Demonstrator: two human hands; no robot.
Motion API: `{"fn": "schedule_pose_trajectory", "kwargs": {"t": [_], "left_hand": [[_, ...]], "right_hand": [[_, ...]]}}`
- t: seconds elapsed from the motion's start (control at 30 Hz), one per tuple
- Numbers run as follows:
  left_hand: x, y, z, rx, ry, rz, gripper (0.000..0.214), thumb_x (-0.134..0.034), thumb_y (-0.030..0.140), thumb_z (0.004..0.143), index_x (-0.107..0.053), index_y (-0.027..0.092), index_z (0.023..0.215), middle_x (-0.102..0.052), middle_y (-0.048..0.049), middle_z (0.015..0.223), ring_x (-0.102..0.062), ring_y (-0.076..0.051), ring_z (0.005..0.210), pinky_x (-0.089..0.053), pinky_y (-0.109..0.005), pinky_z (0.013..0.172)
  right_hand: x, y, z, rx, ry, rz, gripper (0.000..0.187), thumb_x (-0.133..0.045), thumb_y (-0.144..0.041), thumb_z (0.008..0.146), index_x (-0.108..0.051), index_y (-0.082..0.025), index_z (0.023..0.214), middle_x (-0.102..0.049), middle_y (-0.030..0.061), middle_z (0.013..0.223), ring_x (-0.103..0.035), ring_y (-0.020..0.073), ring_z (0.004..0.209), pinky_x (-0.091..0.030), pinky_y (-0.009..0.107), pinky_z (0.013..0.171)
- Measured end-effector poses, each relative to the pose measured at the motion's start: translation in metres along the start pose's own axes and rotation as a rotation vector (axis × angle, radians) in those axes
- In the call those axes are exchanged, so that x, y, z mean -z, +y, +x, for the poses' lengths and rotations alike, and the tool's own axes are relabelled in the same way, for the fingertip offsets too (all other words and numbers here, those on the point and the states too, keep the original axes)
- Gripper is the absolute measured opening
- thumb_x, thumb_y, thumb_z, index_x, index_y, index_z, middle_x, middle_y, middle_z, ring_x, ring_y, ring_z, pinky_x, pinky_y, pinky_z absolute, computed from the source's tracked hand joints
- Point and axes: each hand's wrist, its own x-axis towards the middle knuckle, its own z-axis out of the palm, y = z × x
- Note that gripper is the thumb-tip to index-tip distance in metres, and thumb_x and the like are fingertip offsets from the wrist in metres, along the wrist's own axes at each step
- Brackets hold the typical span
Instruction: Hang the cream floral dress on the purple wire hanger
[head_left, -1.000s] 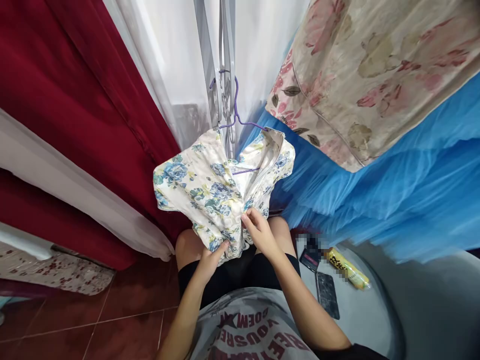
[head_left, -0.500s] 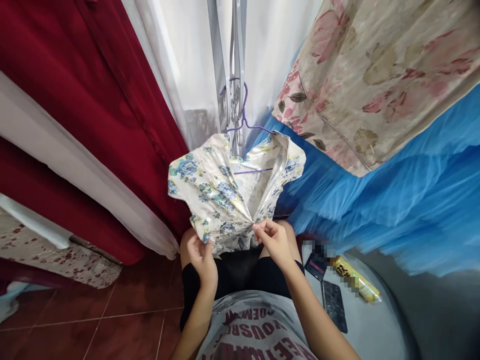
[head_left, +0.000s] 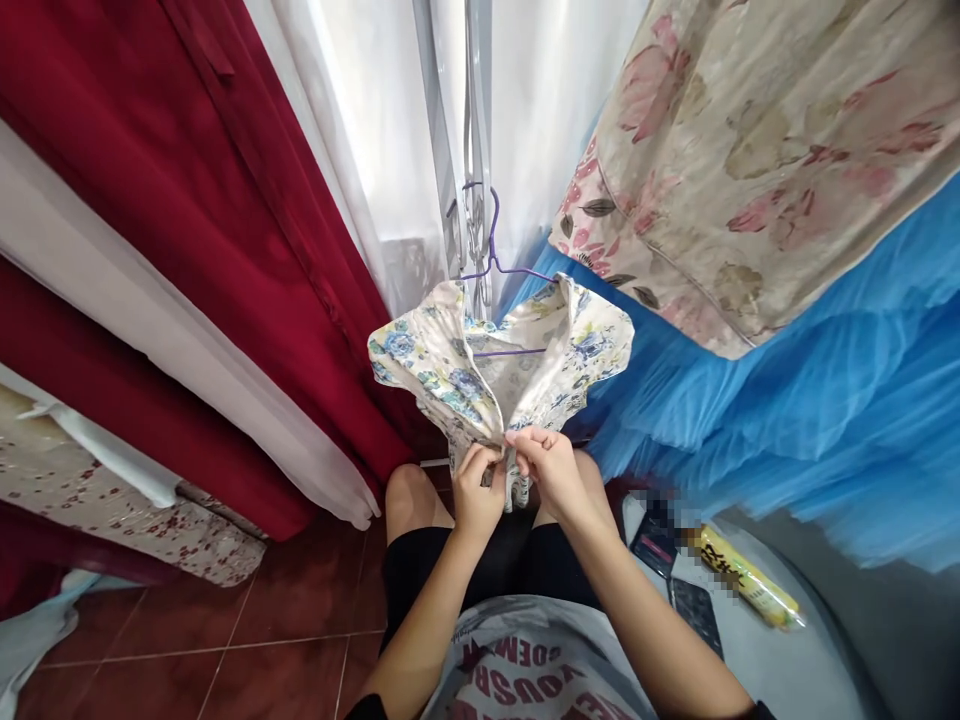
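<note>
The floral dress (head_left: 457, 365) hung on a purple hanger (head_left: 495, 262) from the metal frame (head_left: 469, 150), in the middle of the scene, above our knees. Our left hand (head_left: 476, 490) and right hand (head_left: 551, 470) each had a pinching grip closed on the dress's front edges, fingertips almost touching. Red curtain (head_left: 187, 200) lay left, blue netting (head_left: 787, 400) right, a phone (head_left: 697, 610) on the near-right desk (head_left: 787, 670).
</note>
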Motion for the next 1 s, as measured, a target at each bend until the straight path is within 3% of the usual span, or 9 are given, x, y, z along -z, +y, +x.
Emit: {"fn": "schedule_pose_trajectory", "kwargs": {"t": [0.13,0.3,0.5,0.57,0.63,0.73,0.8,0.87,1.0], "left_hand": [[-0.003,-0.004,-0.009,-0.024,-0.04,0.018,0.019,-0.054,0.019,0.097,-0.061,0.022,0.079,-0.06,-0.0037,0.078,-0.061,-0.018,0.077,-0.049,-0.029,0.076],[-0.02,-0.01,-0.017,-0.012,-0.052,0.065,0.019,-0.054,0.021,0.097,-0.063,0.022,0.08,-0.061,-0.0048,0.08,-0.062,-0.019,0.077,-0.049,-0.03,0.076],[-0.021,-0.012,-0.014,-0.028,-0.133,0.009,0.015,-0.054,0.021,0.097,-0.064,0.02,0.087,-0.061,-0.0056,0.087,-0.061,-0.018,0.08,-0.05,-0.029,0.076],[-0.009,0.001,0.011,-0.071,-0.078,-0.048,0.014,-0.058,0.025,0.098,-0.064,0.019,0.109,-0.064,-0.0075,0.097,-0.063,-0.019,0.087,-0.052,-0.03,0.081],[0.007,0.019,0.052,-0.128,0.035,-0.106,0.043,-0.06,0.029,0.098,-0.051,0.02,0.139,-0.065,-0.0096,0.108,-0.065,-0.018,0.09,-0.054,-0.031,0.084],[0.031,0.049,0.128,-0.276,0.081,-0.053,0.048,-0.052,0.035,0.104,-0.043,0.024,0.15,-0.067,-0.0072,0.104,-0.065,-0.017,0.087,-0.053,-0.031,0.085],[0.04,0.061,0.171,-0.35,-0.014,0.003,0.041,-0.049,0.039,0.105,-0.05,0.025,0.144,-0.068,-0.0048,0.096,-0.065,-0.016,0.081,-0.052,-0.029,0.079],[0.044,0.067,0.197,-0.414,-0.082,0.062,0.031,-0.047,0.041,0.106,-0.063,0.021,0.123,-0.068,-0.002,0.084,-0.065,-0.015,0.075,-0.05,-0.027,0.072],[0.042,0.072,0.206,-0.453,-0.054,0.091,0.03,-0.05,0.041,0.105,-0.064,0.018,0.093,-0.068,0.0005,0.073,-0.064,-0.012,0.066,-0.047,-0.024,0.067]], "right_hand": [[-0.007,-0.044,0.046,0.07,-0.002,0.072,0.033,-0.08,-0.042,0.074,-0.065,-0.017,0.06,-0.041,-0.0059,0.042,-0.024,0.0062,0.039,-0.015,0.026,0.04],[-0.035,-0.102,0.102,0.27,0.014,0.038,0.039,-0.079,-0.033,0.074,-0.051,-0.019,0.049,-0.044,-0.0047,0.044,-0.029,0.0055,0.041,-0.019,0.025,0.041],[-0.045,-0.12,0.101,0.379,0.006,-0.006,0.03,-0.075,-0.034,0.079,-0.06,-0.018,0.06,-0.044,-0.0059,0.046,-0.033,0.0067,0.044,-0.024,0.024,0.045],[-0.042,-0.116,0.095,0.381,-0.017,-0.028,0.025,-0.075,-0.036,0.079,-0.063,-0.018,0.066,-0.044,-0.0065,0.046,-0.034,0.0072,0.044,-0.024,0.024,0.045],[-0.038,-0.112,0.091,0.388,-0.037,-0.032,0.024,-0.075,-0.036,0.079,-0.064,-0.018,0.069,-0.046,-0.0065,0.046,-0.035,0.0075,0.044,-0.023,0.024,0.046],[-0.035,-0.111,0.089,0.419,-0.065,-0.047,0.024,-0.074,-0.037,0.081,-0.062,-0.019,0.07,-0.048,-0.0056,0.048,-0.035,0.0078,0.045,-0.023,0.024,0.047],[-0.034,-0.111,0.089,0.444,-0.08,-0.065,0.026,-0.073,-0.039,0.083,-0.06,-0.02,0.071,-0.046,-0.0064,0.049,-0.033,0.0075,0.045,-0.022,0.024,0.047],[-0.033,-0.111,0.09,0.471,-0.084,-0.089,0.028,-0.073,-0.041,0.083,-0.058,-0.02,0.072,-0.041,-0.008,0.05,-0.029,0.0069,0.046,-0.02,0.025,0.048],[-0.031,-0.104,0.095,0.501,-0.05,-0.197,0.036,-0.076,-0.044,0.083,-0.052,-0.021,0.067,-0.037,-0.0093,0.048,-0.026,0.006,0.045,-0.017,0.026,0.048]]}}
